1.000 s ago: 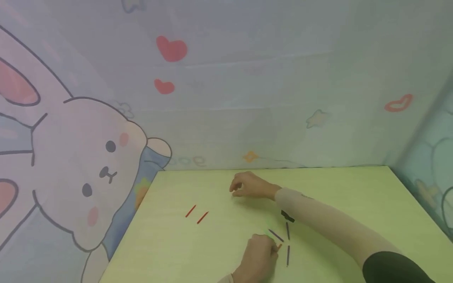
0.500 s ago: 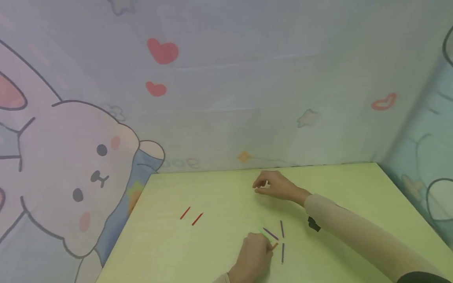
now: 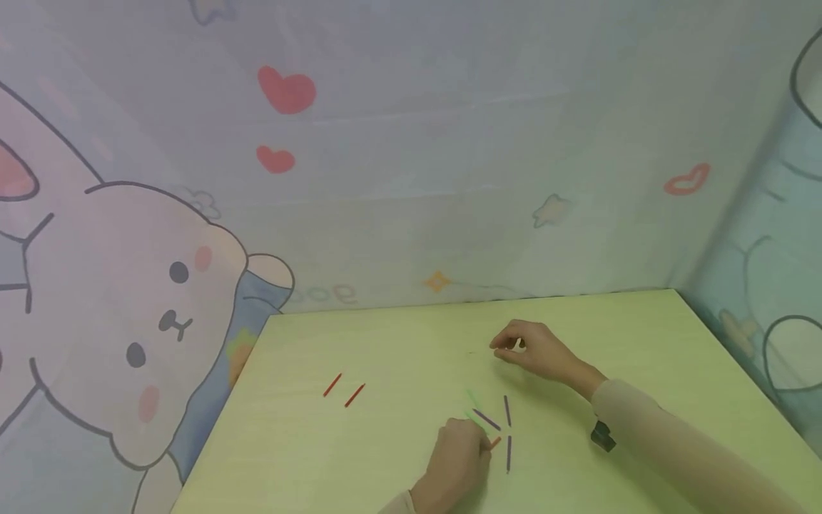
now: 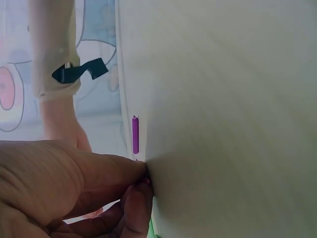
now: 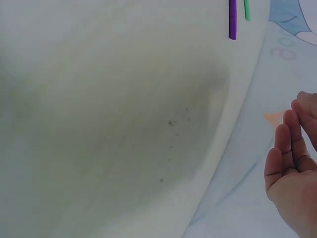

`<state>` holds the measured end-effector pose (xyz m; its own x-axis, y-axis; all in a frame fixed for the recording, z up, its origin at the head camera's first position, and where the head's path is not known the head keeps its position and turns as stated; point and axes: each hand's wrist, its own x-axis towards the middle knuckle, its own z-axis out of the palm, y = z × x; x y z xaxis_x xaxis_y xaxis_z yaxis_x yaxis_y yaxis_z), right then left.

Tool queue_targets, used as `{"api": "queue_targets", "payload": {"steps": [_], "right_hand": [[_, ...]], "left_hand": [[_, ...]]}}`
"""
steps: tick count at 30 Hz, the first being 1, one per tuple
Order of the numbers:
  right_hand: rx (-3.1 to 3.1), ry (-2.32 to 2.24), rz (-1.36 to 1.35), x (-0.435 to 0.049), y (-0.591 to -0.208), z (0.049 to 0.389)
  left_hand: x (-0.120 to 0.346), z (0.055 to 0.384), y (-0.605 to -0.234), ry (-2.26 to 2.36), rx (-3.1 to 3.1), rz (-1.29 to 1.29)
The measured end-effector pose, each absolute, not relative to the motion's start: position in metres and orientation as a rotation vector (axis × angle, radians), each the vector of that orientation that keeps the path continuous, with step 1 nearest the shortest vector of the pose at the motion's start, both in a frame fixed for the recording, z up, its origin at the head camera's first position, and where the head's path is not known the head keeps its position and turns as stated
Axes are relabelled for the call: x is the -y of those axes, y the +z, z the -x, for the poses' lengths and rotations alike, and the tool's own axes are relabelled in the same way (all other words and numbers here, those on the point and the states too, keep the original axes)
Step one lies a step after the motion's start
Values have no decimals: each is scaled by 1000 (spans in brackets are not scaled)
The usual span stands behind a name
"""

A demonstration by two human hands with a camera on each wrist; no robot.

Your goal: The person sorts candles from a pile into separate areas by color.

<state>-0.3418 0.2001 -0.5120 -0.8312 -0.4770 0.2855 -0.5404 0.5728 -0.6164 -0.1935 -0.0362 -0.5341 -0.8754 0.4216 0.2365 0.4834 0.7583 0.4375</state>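
My left hand [image 3: 452, 457] rests low over the table and pinches an orange-red stick [image 3: 495, 443] between thumb and fingertips; only its end shows. Close to it lie purple sticks [image 3: 507, 410] and pale green sticks [image 3: 473, 400], one green partly behind the hand. A purple stick [image 4: 135, 135] also appears just beyond the left fingers in the left wrist view. My right hand [image 3: 539, 350] hovers above the table farther back and to the right. Its thumb and index fingertips are close together, the other fingers loosely bent, and I see nothing held there.
Two red sticks [image 3: 354, 395] lie apart on the left of the yellow-green table [image 3: 392, 343]. A printed cloth wall [image 3: 398, 235] rises at the back edge. Small dark specks [image 5: 170, 122] mark the surface in the right wrist view.
My right hand has moved rightward across the back of the table, slightly nearer now. The head view has turned a little to the right. My left hand stays on the orange-red stick.
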Motion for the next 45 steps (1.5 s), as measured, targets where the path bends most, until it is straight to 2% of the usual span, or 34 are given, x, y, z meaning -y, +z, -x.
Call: {"api": "queue_targets", "payload": {"steps": [8,11,20,26,34,45], "right_hand": [[2690,1162,-830,-205,-517,326],[2667,1175,-841,-206,-518,323],[2668,1183,-815,-207,-518,320],[2666,1189,-821,-207,-518,318],[2669,1193,-819,-210,-518,316],[2659,1220,-847,-209,-527,310]], "left_hand": [[42,220,-593,-752,2736,759],[43,219,-589,-784,2711,782],[39,200,-537,-821,2783,775],[42,198,-525,-813,2812,737],[63,214,-501,-890,2823,635],[122,245,-473,-903,2706,436]]}}
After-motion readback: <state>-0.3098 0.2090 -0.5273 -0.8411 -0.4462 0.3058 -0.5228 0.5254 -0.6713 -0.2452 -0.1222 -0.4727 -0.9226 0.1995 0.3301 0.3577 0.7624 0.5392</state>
